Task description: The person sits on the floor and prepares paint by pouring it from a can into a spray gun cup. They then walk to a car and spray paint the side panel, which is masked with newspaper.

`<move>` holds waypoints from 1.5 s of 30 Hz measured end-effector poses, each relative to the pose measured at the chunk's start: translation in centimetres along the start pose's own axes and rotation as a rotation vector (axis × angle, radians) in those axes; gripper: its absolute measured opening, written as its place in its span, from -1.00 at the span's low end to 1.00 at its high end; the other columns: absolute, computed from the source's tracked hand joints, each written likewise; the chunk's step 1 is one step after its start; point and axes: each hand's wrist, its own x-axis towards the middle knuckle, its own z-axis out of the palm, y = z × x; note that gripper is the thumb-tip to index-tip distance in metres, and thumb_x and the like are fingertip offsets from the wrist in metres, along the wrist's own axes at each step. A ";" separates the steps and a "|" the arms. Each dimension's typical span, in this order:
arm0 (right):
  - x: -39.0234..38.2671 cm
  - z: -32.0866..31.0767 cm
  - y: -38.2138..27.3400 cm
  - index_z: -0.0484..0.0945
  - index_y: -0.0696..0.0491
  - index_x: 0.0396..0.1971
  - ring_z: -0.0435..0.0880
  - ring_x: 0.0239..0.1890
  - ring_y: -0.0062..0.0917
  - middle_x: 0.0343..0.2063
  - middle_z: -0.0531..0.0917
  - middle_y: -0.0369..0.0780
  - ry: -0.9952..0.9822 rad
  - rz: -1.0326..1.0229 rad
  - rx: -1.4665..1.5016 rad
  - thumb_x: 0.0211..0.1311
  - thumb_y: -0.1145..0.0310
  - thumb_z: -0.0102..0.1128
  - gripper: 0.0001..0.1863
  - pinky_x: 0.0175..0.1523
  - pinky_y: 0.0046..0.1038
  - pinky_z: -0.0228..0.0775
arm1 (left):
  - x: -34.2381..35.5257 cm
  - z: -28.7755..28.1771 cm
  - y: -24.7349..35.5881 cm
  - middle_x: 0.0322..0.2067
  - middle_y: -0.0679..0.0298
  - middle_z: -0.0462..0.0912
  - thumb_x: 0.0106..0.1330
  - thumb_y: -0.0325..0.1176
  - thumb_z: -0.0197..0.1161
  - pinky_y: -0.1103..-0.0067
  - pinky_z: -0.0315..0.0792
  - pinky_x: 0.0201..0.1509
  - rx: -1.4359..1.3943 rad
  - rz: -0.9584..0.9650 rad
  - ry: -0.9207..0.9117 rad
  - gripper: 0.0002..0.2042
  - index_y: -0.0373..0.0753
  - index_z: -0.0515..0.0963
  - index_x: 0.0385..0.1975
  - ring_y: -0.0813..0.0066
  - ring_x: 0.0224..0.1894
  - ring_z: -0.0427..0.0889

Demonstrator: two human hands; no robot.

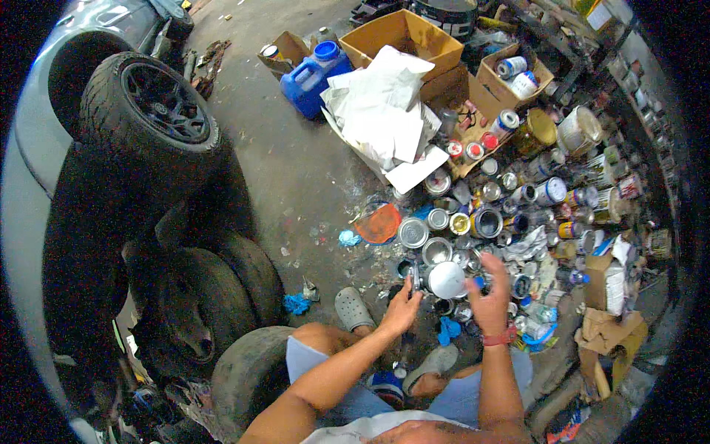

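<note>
Largest on my feed is the wheel (159, 107), well left of the papers (381, 111); the jug (314, 80) stands just beside the papers, on their left. Below the papers I see the right hand (491, 300), half open and blurred, fingers spread, with nothing I can make out in them. The left hand (399, 311), also below the papers, has its fingers closed. Between the hands, lower than the papers, sits the white tin (447, 280). Smallest, the silver piece (416, 280) is in that left grip; its kind I can't tell. I judge this a handling step beside the tin, the next move calling for a steady left hold.
</note>
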 end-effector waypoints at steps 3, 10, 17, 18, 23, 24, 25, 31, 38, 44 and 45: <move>4.2 -3.9 -11.6 0.50 0.01 0.20 0.41 0.32 -0.09 0.32 0.41 -0.06 -0.396 -0.186 -0.322 -0.05 0.30 0.55 -0.28 0.37 -0.14 0.30 | -1.7 -1.2 2.5 0.14 -0.20 0.55 0.44 -0.04 0.06 0.35 0.39 0.22 -0.045 0.050 0.042 -0.25 -0.25 0.00 0.53 -0.02 0.16 0.58; 15.3 -11.0 -33.0 0.46 -0.03 0.22 0.50 0.21 -0.11 0.23 0.46 -0.06 -0.546 -0.242 -0.538 -0.18 0.33 0.62 -0.17 0.21 -0.17 0.46 | -9.7 -12.9 22.3 -0.06 -0.18 0.57 0.38 -0.01 0.12 0.33 0.42 0.05 -0.186 0.018 0.055 -0.18 -0.28 -0.04 0.53 0.04 -0.11 0.55; 24.9 -14.2 -55.9 0.50 -0.13 0.21 0.54 0.13 -0.12 0.15 0.49 -0.09 -0.571 -0.481 -0.526 -0.10 0.38 0.54 -0.25 0.14 -0.18 0.51 | -19.6 -31.6 37.5 0.11 -0.17 0.60 0.40 -0.08 0.12 0.30 0.42 0.22 -0.167 0.202 0.352 -0.25 -0.30 0.06 0.49 -0.01 0.12 0.61; 26.0 -13.6 -58.1 0.50 -0.12 0.21 0.54 0.13 -0.13 0.15 0.49 -0.09 -0.582 -0.514 -0.505 -0.10 0.38 0.54 -0.26 0.13 -0.19 0.51 | -21.0 -34.8 39.6 0.06 -0.16 0.63 0.39 -0.08 0.13 0.31 0.44 0.18 -0.193 0.148 0.331 -0.26 -0.30 0.08 0.49 -0.01 0.08 0.64; 30.9 -9.9 -66.0 0.50 -0.09 0.20 0.56 0.11 -0.17 0.14 0.50 -0.09 -0.615 -0.539 -0.450 -0.08 0.36 0.54 -0.27 0.12 -0.21 0.52 | -21.7 -47.2 44.2 0.12 -0.02 0.62 0.38 -0.17 0.12 0.39 0.47 0.16 -0.150 0.031 0.337 -0.30 -0.16 0.12 0.51 0.22 0.06 0.63; 32.1 -8.9 -67.5 0.50 -0.09 0.21 0.57 0.11 -0.18 0.14 0.50 -0.09 -0.623 -0.521 -0.445 -0.07 0.34 0.54 -0.27 0.12 -0.21 0.52 | -19.6 -48.6 42.0 -0.03 0.04 0.66 0.38 -0.20 0.13 0.40 0.51 0.04 -0.229 0.072 0.359 -0.33 -0.16 0.16 0.50 0.30 -0.10 0.63; 33.2 -7.6 -68.6 0.50 -0.09 0.21 0.57 0.11 -0.18 0.14 0.50 -0.09 -0.632 -0.490 -0.440 -0.07 0.33 0.54 -0.27 0.12 -0.21 0.52 | -19.2 -50.8 42.8 -0.15 0.12 0.67 0.37 -0.19 0.14 0.41 0.51 -0.07 -0.128 0.070 0.394 -0.33 -0.16 0.19 0.49 0.38 -0.21 0.58; 42.5 0.3 -69.2 0.40 -0.04 0.33 0.49 0.26 -0.11 0.24 0.46 -0.04 -0.499 -0.457 -0.130 0.04 0.20 0.52 -0.19 0.27 -0.19 0.41 | -10.2 -61.5 42.5 -0.12 0.21 0.66 0.39 -0.18 0.11 0.46 0.44 0.00 -0.255 0.027 0.268 -0.38 -0.26 0.27 0.43 0.38 -0.15 0.57; 60.5 9.2 -66.0 0.37 0.05 0.35 0.51 0.24 -0.14 0.23 0.47 -0.03 -0.320 -0.167 0.114 0.14 0.26 0.48 -0.24 0.30 -0.24 0.39 | 2.1 -75.4 49.2 -0.38 0.42 0.49 0.41 -0.20 0.07 0.60 0.30 -0.21 -0.697 -0.097 0.256 -0.58 -0.23 0.51 0.20 0.58 -0.33 0.40; 79.4 12.8 -71.4 0.48 0.06 0.24 0.65 0.02 -0.33 0.13 0.52 -0.12 -0.324 -0.068 0.259 0.21 0.33 0.42 -0.41 0.09 -0.39 0.52 | 11.8 -91.1 58.5 -0.41 0.40 0.51 0.38 -0.13 0.09 0.56 0.38 -0.35 -0.898 -0.032 0.359 -0.77 -0.08 0.59 -0.18 0.57 -0.38 0.45; 82.5 14.2 -72.6 0.49 0.06 0.23 0.66 0.01 -0.33 0.12 0.53 -0.12 -0.311 -0.081 0.315 0.21 0.34 0.42 -0.43 0.08 -0.39 0.53 | 13.1 -94.0 60.1 -0.41 0.49 0.46 0.28 -0.29 0.12 0.65 0.34 -0.32 -0.922 0.002 0.328 -0.67 -0.09 0.57 0.04 0.69 -0.42 0.40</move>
